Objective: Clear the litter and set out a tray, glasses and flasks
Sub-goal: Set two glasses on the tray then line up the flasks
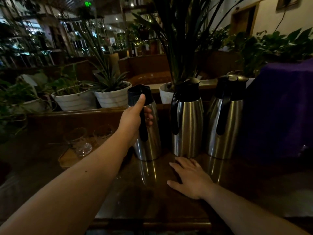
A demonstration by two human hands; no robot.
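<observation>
Head view: my left hand [133,119] grips leftmost flask [147,129] by its handle; right hand [189,178] flat, empty, on tabletop [254,184]. Set down upright, aligned beside its neighbours.

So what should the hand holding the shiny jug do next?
Probably set it down and let go. The left hand grips the black handle of the leftmost steel flask, whose base looks at or just above the dark wooden table, in line with two more steel flasks. The right hand lies flat nearby.
</observation>
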